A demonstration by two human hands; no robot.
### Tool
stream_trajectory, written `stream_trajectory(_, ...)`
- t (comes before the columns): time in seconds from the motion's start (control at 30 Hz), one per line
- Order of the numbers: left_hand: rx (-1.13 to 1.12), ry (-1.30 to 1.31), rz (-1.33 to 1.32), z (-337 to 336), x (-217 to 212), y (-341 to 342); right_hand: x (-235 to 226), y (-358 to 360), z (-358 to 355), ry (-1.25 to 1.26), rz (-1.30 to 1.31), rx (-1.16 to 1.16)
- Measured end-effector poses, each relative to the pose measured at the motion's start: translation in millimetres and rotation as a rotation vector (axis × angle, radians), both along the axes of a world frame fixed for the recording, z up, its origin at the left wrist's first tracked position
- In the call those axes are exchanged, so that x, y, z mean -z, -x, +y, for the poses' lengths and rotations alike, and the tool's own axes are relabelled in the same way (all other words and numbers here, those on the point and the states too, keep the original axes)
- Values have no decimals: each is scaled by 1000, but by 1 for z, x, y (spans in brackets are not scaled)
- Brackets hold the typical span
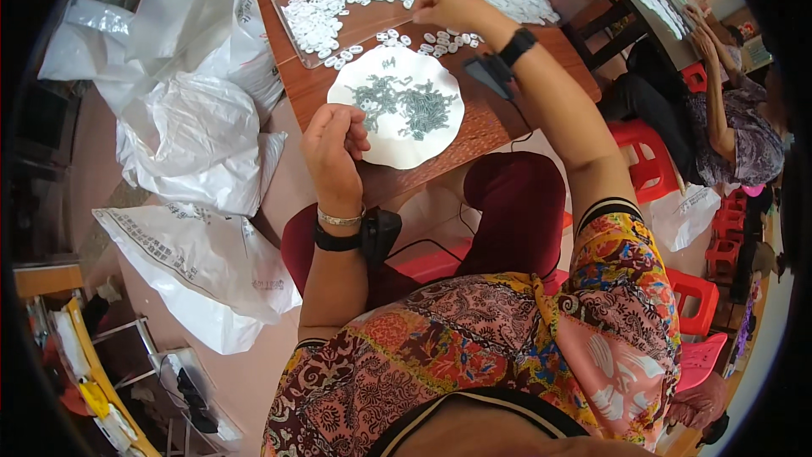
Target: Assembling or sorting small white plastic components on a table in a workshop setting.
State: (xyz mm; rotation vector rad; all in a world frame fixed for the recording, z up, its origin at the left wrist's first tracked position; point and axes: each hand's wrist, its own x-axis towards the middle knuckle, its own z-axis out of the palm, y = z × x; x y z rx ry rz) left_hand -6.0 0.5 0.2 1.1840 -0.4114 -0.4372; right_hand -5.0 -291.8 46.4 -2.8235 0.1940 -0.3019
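White plate [372,140] of grey metal clips [404,104]

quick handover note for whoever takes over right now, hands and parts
Left hand: fingers curled at the near edge of the white plate, maybe pinching a small piece; too small to tell.
Right hand: reaching to the loose white rings beyond the plate.
Plate holds a heap of small grey metal parts.
Clear tray behind holds more white rings.
Done so far: cannot tell. Left: many rings and metal parts unsorted.
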Motion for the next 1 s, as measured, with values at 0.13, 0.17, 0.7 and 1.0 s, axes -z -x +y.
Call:
stream_trajectory(0.13,-20,28,24,0,0,-1,27,-12,9,13,165,56)
stream_trajectory(0.17,-29,37,10,1,-1,-2,33,-14,9,12,167,56)
stream_trajectory(0.7,-8,41,80,2,1,-2,33,-10,13,66,82,135)
stream_trajectory(1.0,14,-9,-37,-1,8,-3,46,-23,13,84,127,11)
